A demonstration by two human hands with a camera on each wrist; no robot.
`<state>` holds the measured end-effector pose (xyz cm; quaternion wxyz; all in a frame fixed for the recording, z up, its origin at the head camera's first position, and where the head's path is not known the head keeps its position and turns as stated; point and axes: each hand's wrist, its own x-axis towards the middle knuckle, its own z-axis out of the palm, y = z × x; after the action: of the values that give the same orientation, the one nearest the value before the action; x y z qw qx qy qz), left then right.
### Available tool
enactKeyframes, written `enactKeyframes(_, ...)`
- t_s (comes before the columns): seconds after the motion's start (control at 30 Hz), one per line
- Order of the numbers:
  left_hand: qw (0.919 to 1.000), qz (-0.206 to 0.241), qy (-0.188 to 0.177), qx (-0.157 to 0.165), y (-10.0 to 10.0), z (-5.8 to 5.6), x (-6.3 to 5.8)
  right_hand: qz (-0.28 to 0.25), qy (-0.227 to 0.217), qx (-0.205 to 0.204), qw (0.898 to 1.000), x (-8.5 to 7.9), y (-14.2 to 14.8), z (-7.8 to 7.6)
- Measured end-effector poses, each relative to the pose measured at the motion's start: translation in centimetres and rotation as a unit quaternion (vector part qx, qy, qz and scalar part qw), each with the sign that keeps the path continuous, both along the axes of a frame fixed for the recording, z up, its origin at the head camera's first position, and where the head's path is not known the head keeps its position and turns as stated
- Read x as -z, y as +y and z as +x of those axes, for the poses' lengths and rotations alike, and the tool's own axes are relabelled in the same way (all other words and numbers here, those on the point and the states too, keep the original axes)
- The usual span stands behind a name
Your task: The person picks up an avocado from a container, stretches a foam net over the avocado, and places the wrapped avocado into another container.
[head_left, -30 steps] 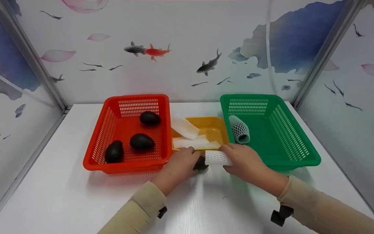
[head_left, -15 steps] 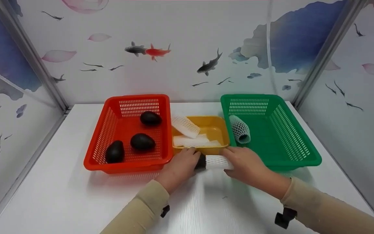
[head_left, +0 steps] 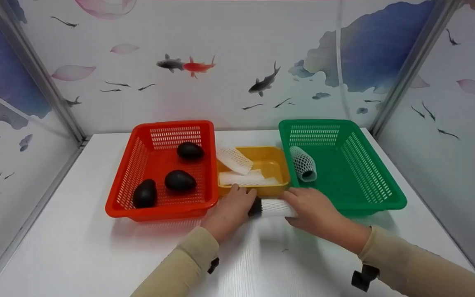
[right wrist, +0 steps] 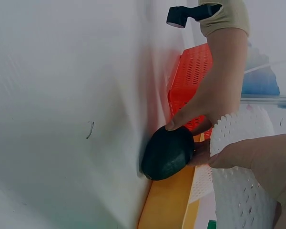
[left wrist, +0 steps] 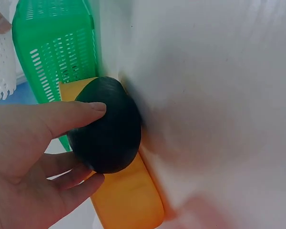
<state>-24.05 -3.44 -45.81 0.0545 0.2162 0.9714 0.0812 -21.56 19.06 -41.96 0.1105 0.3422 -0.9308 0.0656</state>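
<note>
My left hand pinches a dark avocado between thumb and fingers, in front of the yellow tray. Beside it, my right hand grips a white foam net sleeve with its mouth facing the avocado. In the head view the avocado's end lines up with that mouth; the right wrist view shows the sleeve and the avocado apart. Most of the avocado is hidden behind my left fingers in the head view.
At left, a red basket holds three dark avocados. More foam sleeves lie in the yellow tray. On the right stands a green basket with a net-wrapped avocado by its left wall.
Both hands have come slightly nearer the front, away from the yellow tray. The avocado has turned in my left hand's grip and now lines up with the sleeve's mouth.
</note>
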Motion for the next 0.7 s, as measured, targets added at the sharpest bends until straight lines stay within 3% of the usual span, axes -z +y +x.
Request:
enactKeyframes(0.27,0.9991,-0.028,0.029,0.013,-0.1,0.0,0.7,-0.004,0.004,0.003,1.0,-0.1,0.4,0.0)
enactKeyframes(0.5,0.9994,0.029,0.014,0.008,-0.5,0.2,0.6,-0.004,-0.002,0.015,1.0,-0.3,0.8,0.0)
enactKeyframes(0.7,0.9961,0.086,-0.008,-0.017,-0.9,0.8,0.0,-0.012,-0.013,0.019,1.0,-0.5,1.4,0.2)
